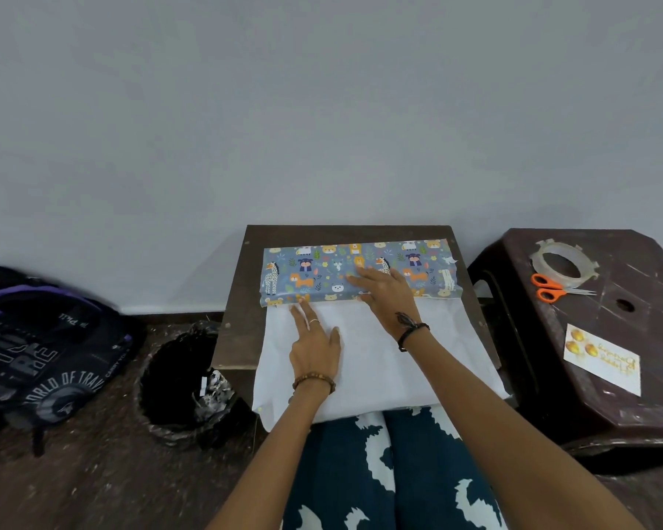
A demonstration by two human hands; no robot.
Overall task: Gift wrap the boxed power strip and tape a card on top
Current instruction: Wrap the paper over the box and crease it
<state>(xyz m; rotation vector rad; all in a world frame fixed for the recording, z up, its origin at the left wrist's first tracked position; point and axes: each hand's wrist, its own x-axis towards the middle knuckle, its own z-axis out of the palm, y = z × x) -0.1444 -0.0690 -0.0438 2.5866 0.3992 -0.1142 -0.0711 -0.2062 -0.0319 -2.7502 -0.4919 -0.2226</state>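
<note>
Half-wrapped box [360, 271] under flat right hand [387, 290]; left hand [314, 346] flat on paper [379, 361] just beside.

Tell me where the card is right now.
In the head view, the card lies flat on the dark plastic stool at the right, nearer the person than the orange scissors and the tape roll, untouched by either hand.

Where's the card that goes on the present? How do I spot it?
Look at the dark plastic stool on the right. Beyond the orange scissors and tape roll, the card lies at its near edge: the only flat white rectangle, with gold balloons.
</note>
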